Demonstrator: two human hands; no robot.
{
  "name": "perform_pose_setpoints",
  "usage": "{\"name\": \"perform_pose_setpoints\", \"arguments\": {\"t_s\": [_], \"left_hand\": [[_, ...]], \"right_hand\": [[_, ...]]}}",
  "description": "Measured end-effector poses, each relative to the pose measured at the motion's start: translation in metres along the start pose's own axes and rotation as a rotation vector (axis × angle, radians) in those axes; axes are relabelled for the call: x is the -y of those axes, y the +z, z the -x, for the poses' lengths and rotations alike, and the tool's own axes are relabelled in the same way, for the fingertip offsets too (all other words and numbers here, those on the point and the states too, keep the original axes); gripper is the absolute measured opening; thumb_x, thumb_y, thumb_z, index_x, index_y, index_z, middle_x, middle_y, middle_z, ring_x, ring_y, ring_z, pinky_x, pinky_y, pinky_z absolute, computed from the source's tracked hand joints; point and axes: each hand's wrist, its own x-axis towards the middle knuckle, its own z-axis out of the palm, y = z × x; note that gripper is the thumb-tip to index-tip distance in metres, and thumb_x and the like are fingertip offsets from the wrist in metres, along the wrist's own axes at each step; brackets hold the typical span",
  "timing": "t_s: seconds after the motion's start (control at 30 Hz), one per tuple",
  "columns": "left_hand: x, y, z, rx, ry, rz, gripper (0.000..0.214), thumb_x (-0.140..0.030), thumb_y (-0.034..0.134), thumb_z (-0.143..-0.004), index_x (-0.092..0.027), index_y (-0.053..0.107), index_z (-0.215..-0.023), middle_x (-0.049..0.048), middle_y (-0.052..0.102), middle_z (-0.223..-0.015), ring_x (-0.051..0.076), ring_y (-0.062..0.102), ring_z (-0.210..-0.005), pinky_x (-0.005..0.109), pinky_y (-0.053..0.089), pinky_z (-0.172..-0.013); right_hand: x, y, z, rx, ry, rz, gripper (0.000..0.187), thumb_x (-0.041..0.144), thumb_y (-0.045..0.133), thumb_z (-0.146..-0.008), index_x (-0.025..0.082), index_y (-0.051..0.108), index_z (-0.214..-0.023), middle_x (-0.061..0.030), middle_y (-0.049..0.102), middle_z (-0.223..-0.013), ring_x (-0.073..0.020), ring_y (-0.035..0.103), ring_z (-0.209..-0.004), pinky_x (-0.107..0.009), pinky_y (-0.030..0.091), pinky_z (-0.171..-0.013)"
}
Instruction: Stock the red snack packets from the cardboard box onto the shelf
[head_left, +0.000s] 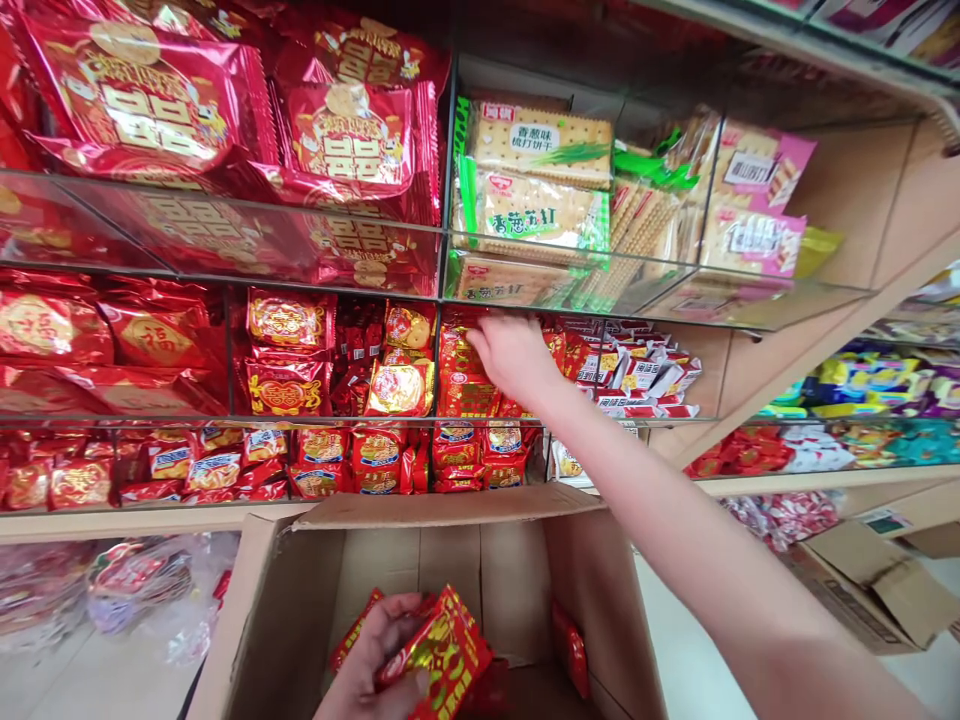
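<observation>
My left hand [375, 655] is down inside an open cardboard box [525, 545] at the bottom middle, its fingers closed round a bunch of red and gold snack packets [446, 650]. My right hand [514, 355] reaches up to the middle glass-fronted shelf compartment, its fingers curled down among the red snack packets [465, 385] stacked there. Whether those fingers hold a packet is hidden. One more red packet [571, 650] lies against the box's right inner wall.
Glass-fronted bins [225, 285] hold large red bags at upper left, cracker packs [536, 185] at upper middle and small red-and-white packets [645, 380] on the right. A wooden shelf side slopes down at right. Another cardboard box [874, 585] sits at lower right, with bagged goods at lower left.
</observation>
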Motion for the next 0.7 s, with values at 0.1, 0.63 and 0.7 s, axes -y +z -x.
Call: {"name": "perform_pose_setpoints", "arguments": {"t_s": [0.1, 0.63, 0.7], "left_hand": [[-0.021, 0.010, -0.002, -0.124, 0.042, 0.000, 0.047, -0.023, 0.075, -0.056, -0.026, 0.051, -0.097, 0.0001, 0.069, -0.083, 0.021, 0.064, -0.077, 0.032, 0.050, -0.070], [-0.032, 0.075, -0.025, -0.215, 0.363, -0.409, 0.026, -0.046, 0.053, -0.073, -0.021, 0.056, -0.069, -0.0052, 0.057, -0.052, 0.012, 0.052, -0.048, 0.021, 0.040, -0.048], [-0.037, 0.072, -0.022, -0.242, 0.393, -0.431, 0.026, -0.046, 0.056, -0.071, -0.021, 0.056, -0.066, -0.0046, 0.058, -0.054, 0.013, 0.053, -0.053, 0.020, 0.041, -0.051]], "right_hand": [[0.025, -0.005, 0.096, -0.053, -0.201, -0.262, 0.026, 0.026, 0.036, -0.086, 0.015, 0.058, -0.096, -0.0088, 0.058, -0.105, -0.0199, 0.048, -0.102, -0.037, 0.035, -0.090], [0.048, 0.035, 0.205, -0.130, 0.729, -1.059, 0.022, 0.041, 0.038, -0.084, 0.021, 0.043, -0.079, -0.0007, 0.057, -0.072, -0.0146, 0.054, -0.065, -0.026, 0.042, -0.059], [0.048, 0.033, 0.207, -0.091, 0.707, -1.038, 0.020, 0.040, 0.036, -0.085, 0.021, 0.043, -0.083, -0.0014, 0.058, -0.073, -0.0154, 0.055, -0.065, -0.027, 0.044, -0.059]]}}
